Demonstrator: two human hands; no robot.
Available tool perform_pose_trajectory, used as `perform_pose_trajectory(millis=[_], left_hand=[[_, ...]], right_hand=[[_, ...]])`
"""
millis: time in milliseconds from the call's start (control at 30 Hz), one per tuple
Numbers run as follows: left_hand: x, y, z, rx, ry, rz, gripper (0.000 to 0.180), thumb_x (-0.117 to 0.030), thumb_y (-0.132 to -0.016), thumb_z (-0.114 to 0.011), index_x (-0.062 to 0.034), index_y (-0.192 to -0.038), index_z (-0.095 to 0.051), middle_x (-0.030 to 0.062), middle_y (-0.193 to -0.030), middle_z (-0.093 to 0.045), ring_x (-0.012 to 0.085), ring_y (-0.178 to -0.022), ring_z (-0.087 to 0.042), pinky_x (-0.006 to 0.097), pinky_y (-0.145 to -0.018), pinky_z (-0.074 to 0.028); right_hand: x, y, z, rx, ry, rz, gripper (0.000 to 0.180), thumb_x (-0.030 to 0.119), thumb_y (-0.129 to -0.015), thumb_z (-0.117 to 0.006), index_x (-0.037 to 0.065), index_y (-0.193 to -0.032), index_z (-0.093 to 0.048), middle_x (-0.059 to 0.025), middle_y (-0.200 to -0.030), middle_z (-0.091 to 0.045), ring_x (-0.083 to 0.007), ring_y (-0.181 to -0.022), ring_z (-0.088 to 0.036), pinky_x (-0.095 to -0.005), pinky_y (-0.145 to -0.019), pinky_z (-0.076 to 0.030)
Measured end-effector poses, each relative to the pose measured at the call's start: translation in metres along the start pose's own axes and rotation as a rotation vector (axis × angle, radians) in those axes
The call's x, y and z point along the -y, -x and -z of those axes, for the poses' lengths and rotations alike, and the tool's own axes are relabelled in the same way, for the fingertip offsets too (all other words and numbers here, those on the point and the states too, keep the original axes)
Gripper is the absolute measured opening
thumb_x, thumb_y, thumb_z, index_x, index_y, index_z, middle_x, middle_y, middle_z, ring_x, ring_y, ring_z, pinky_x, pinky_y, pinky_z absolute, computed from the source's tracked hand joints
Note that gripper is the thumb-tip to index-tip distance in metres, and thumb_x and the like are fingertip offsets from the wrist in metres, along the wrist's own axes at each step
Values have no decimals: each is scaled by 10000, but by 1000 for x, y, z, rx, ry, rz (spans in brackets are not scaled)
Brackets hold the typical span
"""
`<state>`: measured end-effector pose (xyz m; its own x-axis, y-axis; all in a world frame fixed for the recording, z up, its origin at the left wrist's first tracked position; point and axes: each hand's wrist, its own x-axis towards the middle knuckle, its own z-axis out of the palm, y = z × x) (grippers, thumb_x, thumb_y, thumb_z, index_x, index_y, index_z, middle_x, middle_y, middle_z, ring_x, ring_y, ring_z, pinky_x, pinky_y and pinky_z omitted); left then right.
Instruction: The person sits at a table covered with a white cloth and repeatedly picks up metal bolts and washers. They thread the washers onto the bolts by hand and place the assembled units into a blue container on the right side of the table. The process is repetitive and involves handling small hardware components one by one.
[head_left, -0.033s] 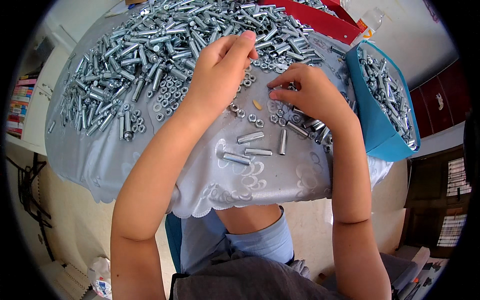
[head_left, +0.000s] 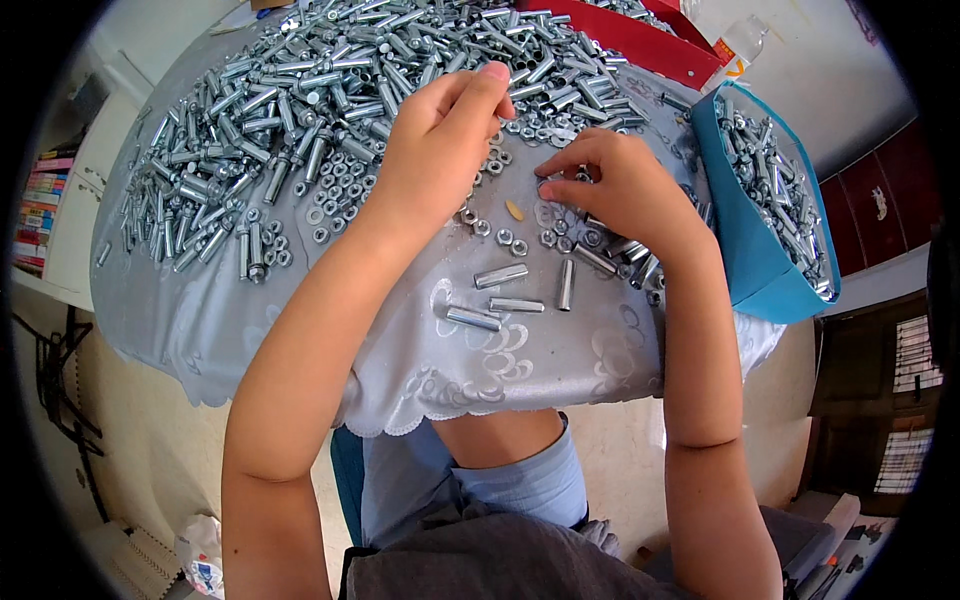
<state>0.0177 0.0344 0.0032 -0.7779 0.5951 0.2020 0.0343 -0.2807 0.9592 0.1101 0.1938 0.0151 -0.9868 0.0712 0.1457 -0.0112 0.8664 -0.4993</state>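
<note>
My left hand (head_left: 450, 135) is closed above the front of a large heap of silvery sleeve anchor bolts (head_left: 330, 85). Its fingers curl away, so whatever lies in them is hidden. Lower and to the right, my right hand (head_left: 630, 185) pinches a small metal nut (head_left: 543, 187) between thumb and fingertip at the tabletop. Loose hex nuts (head_left: 345, 180) and washers are scattered between the heap and my hands. Several bare metal sleeves (head_left: 501, 275) lie in front of my right hand, and more sleeves and nuts sit partly under it.
A blue box (head_left: 745, 225) full of bolts stands at the right table edge. Behind it are a red box (head_left: 650, 45) with metal parts and a clear plastic bottle (head_left: 742, 45). The grey patterned tablecloth (head_left: 560, 370) hangs over the front edge above my lap.
</note>
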Motion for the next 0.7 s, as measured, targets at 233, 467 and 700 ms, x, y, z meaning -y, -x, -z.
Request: perform_pose_trajectory(millis=[233,467,700], left_hand=[[2,0,0,1,-15,-7,368,-365,-891,-511,-45,-712,-539,-65,-565,-389,19,-496,-327,194,-444,-250],[8,-3,4,26,-53,-24,371,-373,-889,-513,-47,-715,-548,-63,-574,-397,18,-499,-327,196,-443,-248],[6,-2,0,24,-108,-11,347,-369,-900,-505,-57,-748,-514,-84,-534,-321,12,-444,-291,186,-417,-230]], right_hand=[[-5,0,-7,-76,20,106,163,91,-692,-692,34,-843,-666,-75,-720,-583,-198,-662,-528,-298,-635,-448],[0,-3,-5,-3,5,113,125,49,-698,-667,13,-816,-645,-68,-743,-626,-196,-692,-585,-306,-668,-466],[13,-3,2,-184,-464,26,142,81,-753,-655,-6,-863,-645,-57,-756,-641,-124,-702,-601,-249,-622,-465]])
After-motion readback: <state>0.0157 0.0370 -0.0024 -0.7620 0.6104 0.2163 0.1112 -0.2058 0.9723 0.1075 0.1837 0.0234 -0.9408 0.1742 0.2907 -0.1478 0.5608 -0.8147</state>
